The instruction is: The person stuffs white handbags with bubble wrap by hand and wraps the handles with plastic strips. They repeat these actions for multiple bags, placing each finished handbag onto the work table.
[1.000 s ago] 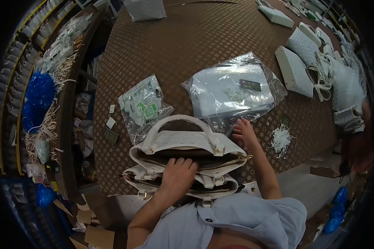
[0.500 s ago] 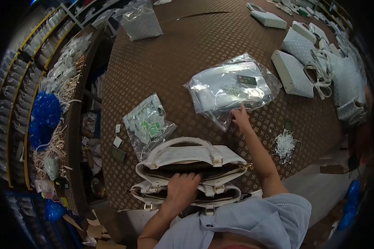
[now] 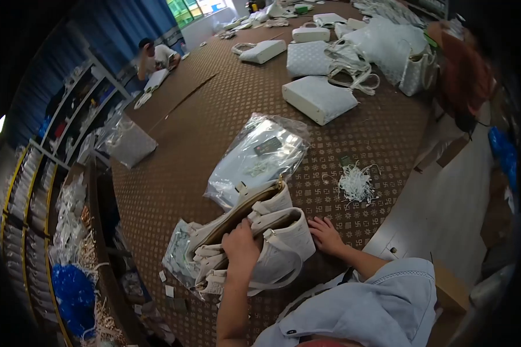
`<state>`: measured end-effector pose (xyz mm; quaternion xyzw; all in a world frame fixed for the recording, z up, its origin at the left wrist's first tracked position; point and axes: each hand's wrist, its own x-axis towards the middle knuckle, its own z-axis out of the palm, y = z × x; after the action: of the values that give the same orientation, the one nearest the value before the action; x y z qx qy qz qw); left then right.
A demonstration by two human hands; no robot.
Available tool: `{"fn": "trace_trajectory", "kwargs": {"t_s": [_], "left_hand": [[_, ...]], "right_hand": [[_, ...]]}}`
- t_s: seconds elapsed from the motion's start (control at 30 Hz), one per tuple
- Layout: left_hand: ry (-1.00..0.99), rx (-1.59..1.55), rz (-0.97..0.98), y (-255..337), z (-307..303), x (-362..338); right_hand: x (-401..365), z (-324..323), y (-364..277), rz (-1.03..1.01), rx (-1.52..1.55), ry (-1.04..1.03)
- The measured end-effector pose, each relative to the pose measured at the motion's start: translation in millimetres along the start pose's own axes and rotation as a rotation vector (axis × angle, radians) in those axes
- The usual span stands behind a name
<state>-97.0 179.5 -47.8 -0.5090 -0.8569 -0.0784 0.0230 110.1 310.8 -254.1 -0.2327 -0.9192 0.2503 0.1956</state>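
Observation:
Two white handbags stand side by side at the near part of the table, the far handbag [image 3: 237,215] with its top gaping and the near handbag [image 3: 286,246] with its handle hanging on my side. My left hand [image 3: 241,240] is closed on the far handbag's rim, its fingertips hidden inside the opening. Just right of the near handbag, my right hand [image 3: 328,237] rests low with fingers spread, holding nothing. Behind the bags lies a clear plastic bag [image 3: 228,168] with white contents and a dark card. A smaller packet [image 3: 179,248] is partly covered by the handbags' left end.
A pile of white strings [image 3: 359,184] lies on the brown patterned table [image 3: 197,121]. Several finished-looking white bags [image 3: 321,98] sit farther back, and a plastic-wrapped bag [image 3: 130,141] is at the left edge. A person [image 3: 156,58] is at the far left side. Shelves [image 3: 78,110] line the left.
The view has swung. The handbags now stand slanted, close against the clear plastic bag, with my left hand still on them. My right hand has come back from the plastic bag to beside the handbags.

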Motion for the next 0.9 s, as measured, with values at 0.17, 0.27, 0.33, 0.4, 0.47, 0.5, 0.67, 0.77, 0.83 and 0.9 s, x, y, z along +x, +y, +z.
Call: {"fn": "trace_trajectory", "kwargs": {"t_s": [0.17,0.27,0.33,0.4,0.47,0.5,0.67,0.77,0.83,0.9], "left_hand": [[-0.020,0.006,0.003,-1.0,2.9,-7.2],[-0.052,-0.026,0.031,0.6,0.4,-10.9],[-0.053,-0.085,0.044,-0.2,4.1,-9.7],[-0.168,-0.183,-0.032,8.6,-7.0,-8.9],[-0.100,-0.340,0.001,10.0,-9.7,-12.0],[-0.070,-0.467,0.000,14.7,-16.5,-13.8],[0.076,-0.858,0.018,15.9,-35.3,-23.8],[0.486,-0.815,0.106,36.5,-60.8,-37.0],[0.706,-0.975,0.186,66.2,-78.6,-50.4],[0.640,-0.983,0.574,73.5,-77.9,-61.6]], "right_hand": [[-15.2,3.7,-13.2,0.016,-0.061,0.068],[-14.5,6.8,-13.7,0.033,-0.069,0.071],[-11.5,9.5,-9.8,0.042,-0.081,0.064],[-13.8,11.9,-7.3,0.042,-0.075,0.019],[-11.7,12.1,-8.1,0.094,-0.031,0.006],[-14.8,10.6,-11.1,0.087,-0.025,-0.030],[-22.3,-5.9,-15.0,0.169,0.066,-0.079],[-18.2,-37.7,-12.6,0.353,0.393,0.000],[-10.2,-59.3,14.1,0.330,0.401,0.108],[11.8,-102.4,43.8,0.243,0.382,0.278]]}}
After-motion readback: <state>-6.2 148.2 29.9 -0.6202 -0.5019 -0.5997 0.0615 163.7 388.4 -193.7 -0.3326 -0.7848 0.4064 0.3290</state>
